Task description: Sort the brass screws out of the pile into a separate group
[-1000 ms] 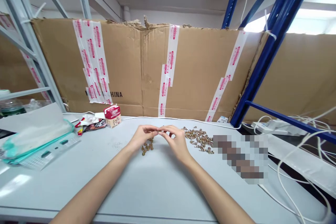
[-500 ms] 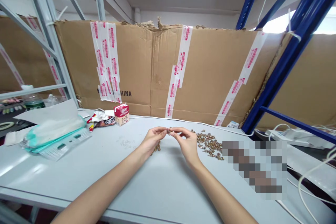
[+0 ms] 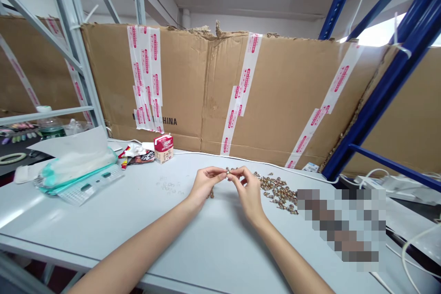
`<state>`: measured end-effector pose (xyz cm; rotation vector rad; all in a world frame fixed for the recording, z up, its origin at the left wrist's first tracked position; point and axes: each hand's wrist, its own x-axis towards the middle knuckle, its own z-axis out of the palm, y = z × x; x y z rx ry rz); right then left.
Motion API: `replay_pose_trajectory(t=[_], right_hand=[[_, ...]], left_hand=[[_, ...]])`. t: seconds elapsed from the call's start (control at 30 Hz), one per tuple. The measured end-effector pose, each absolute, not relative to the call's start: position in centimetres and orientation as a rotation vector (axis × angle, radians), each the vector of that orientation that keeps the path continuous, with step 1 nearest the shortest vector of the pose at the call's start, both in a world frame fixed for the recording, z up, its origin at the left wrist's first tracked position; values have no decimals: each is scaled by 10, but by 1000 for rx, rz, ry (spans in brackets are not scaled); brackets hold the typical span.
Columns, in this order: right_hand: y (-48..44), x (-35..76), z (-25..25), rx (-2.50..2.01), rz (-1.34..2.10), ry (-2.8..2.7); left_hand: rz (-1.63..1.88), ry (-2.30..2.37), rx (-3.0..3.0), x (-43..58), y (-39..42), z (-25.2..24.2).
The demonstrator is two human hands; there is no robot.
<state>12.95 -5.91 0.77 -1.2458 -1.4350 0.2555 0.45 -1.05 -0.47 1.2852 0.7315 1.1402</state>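
Observation:
My left hand (image 3: pixel 202 187) and my right hand (image 3: pixel 249 191) meet above the middle of the grey-white table. Thumb and forefinger of each are pinched on one tiny brass-coloured metal piece (image 3: pixel 228 172), mostly covered by the fingertips. To the right of my right hand lies a loose pile of small brass-coloured, screw-like metal pieces (image 3: pixel 279 191). A smaller cluster of similar pieces (image 3: pixel 211 194) shows partly behind my left hand. Several small clear ring-like bits (image 3: pixel 169 187) are scattered on the table to the left.
At the left lies a teal-edged plastic package (image 3: pixel 79 170). A red-and-cream drink carton (image 3: pixel 164 149) stands at the back beside crumpled wrappers (image 3: pixel 139 155). A cardboard wall (image 3: pixel 186 82) closes off the rear. White cables (image 3: pixel 406 248) run along the right, where one area is pixelated.
The view has turned slightly left, so the scene sits farther right. My hands stay together with the small metal piece between their fingertips; the pinch has altered only slightly.

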Motion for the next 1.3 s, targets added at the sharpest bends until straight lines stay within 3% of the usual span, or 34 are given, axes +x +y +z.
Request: replay_pose_trajectory(t=[0.23,0.57,0.83,1.3], right_hand=[[-51,129,0,-1135,618,-1328],[-51,130,-4,-1114,611,-1499],[-44,128,-7,-1055,940,-1391],[-47,127,-6,-998,933,-1315]], left_hand=[[1382,852,1718,3,-17,3],[1654,650,2110,-2,-21,7],[1597,658,2005,-1,-17,7],[1385,708,1697,0,-15,9]])
